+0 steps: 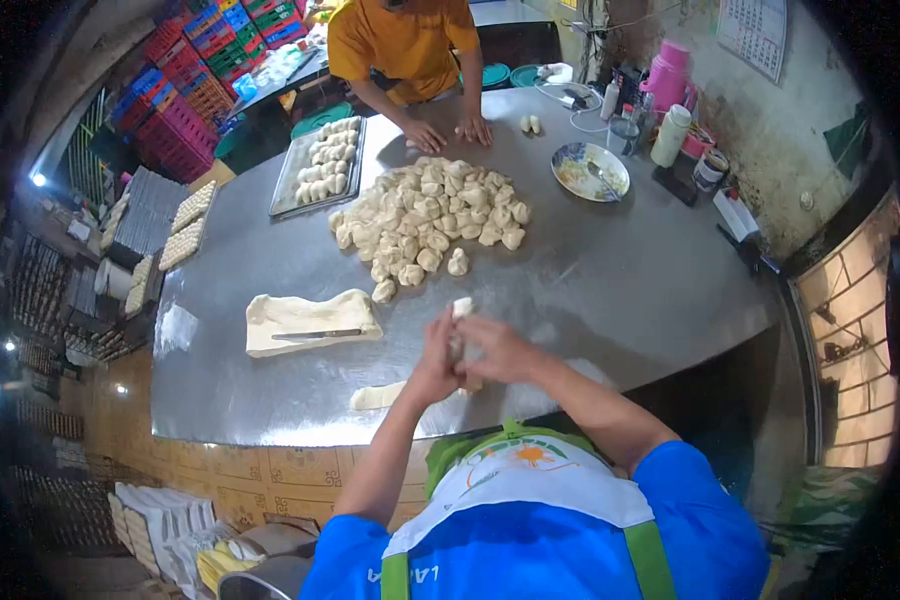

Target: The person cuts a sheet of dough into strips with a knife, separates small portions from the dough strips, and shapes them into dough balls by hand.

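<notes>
My left hand [436,358] is closed around a piece of dough [462,307], whose pale end pokes out above the fingers. My right hand [497,352] presses against it from the other side, its fingers curled over the same dough. Most of the piece is hidden between the palms. Below my left wrist a flat dough strip [372,398] lies on the metal table [610,290]. Farther left, a knife [315,334] rests on a folded dough slab [305,312]. A large heap of dough lumps [425,210] sits beyond my hands, with one lump [457,262] apart from it.
Across the table a person in a yellow shirt [410,50] has both hands on the tabletop. Near them are a tray [280,205] of shaped dough and two small dough pieces [530,124]. A plate [567,170] with a utensil, a pink thermos [670,75] and bottles stand at right.
</notes>
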Demonstrator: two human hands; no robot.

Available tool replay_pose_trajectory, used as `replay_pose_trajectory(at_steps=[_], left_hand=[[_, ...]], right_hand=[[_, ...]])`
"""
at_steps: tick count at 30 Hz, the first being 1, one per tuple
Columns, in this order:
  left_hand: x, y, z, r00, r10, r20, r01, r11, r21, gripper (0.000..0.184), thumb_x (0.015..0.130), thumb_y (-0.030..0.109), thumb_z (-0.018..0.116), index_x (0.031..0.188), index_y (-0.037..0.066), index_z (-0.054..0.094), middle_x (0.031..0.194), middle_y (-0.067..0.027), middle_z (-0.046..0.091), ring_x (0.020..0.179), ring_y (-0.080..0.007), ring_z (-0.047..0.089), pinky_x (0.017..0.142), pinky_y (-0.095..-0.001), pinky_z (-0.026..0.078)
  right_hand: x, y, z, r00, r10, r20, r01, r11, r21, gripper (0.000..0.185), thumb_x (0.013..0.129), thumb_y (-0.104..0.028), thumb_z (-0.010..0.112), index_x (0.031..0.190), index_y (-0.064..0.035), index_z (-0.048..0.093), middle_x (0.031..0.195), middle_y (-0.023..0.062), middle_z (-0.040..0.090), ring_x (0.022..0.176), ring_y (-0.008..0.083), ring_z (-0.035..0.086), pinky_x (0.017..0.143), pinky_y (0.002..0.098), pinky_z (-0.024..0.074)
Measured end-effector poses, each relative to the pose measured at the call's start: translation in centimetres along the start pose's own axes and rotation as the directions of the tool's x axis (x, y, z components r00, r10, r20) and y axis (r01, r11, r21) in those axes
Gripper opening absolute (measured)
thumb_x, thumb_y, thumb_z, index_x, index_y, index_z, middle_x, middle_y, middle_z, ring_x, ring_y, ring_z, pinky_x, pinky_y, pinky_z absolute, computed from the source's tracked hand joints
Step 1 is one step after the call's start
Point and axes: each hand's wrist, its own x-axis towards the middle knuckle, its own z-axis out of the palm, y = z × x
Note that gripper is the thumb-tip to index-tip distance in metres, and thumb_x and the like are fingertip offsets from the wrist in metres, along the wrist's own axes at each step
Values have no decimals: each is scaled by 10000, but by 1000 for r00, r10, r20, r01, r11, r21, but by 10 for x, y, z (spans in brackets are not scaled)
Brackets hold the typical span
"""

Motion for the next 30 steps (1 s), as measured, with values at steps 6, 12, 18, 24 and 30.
replay_pose_trajectory(at_steps=[6, 12, 18, 24, 30], left_hand=[[-7, -21, 3, 980, -175, -99, 173, 985, -21, 676, 734, 13, 695, 1374, 46, 480, 1304, -166, 542, 1151, -277, 563, 911, -348, 493], [-7, 7, 8, 960, -172, -220, 84, 930, -358, 258, 808, 65, 643, 1063, 23, 651, 884, -91, 695, 873, -174, 646, 793, -346, 521], [-6, 16, 3, 907, -420, -36, 421, 897, 134, 273, 786, 47, 668, 1059, 37, 671, 947, -156, 709, 878, -273, 694, 808, -357, 529], [-8, 11, -2, 984, -174, 42, 179, 964, -197, 537, 742, -4, 713, 1264, 76, 614, 1216, -161, 639, 1127, -309, 615, 945, -394, 488], [9, -6, -21, 982, 113, -152, -105, 993, 59, 762, 726, 29, 699, 1437, 25, 426, 1442, -232, 402, 1323, -379, 407, 1029, -400, 423]], right_hand=[[15, -43, -9, 997, 80, 15, -82, 984, 160, 326, 835, -168, 688, 1153, -103, 651, 1011, 166, 654, 964, 351, 641, 822, 419, 514], [15, -31, 1, 996, -81, 24, 83, 994, -64, 394, 791, -285, 737, 1139, -118, 657, 1012, 155, 661, 970, 365, 635, 832, 444, 513], [10, -3, 27, 971, 233, -44, -237, 952, -193, 377, 796, -335, 750, 1046, -73, 645, 1022, 164, 663, 936, 370, 645, 782, 438, 515], [-5, 55, 23, 959, 239, -153, -284, 819, -498, 456, 796, -322, 734, 1141, -60, 594, 1009, 199, 647, 910, 354, 647, 772, 431, 517], [20, -36, 10, 991, -15, 131, 11, 1000, 27, 402, 825, -221, 716, 1172, -38, 625, 1111, 200, 647, 1010, 378, 639, 870, 433, 519]])
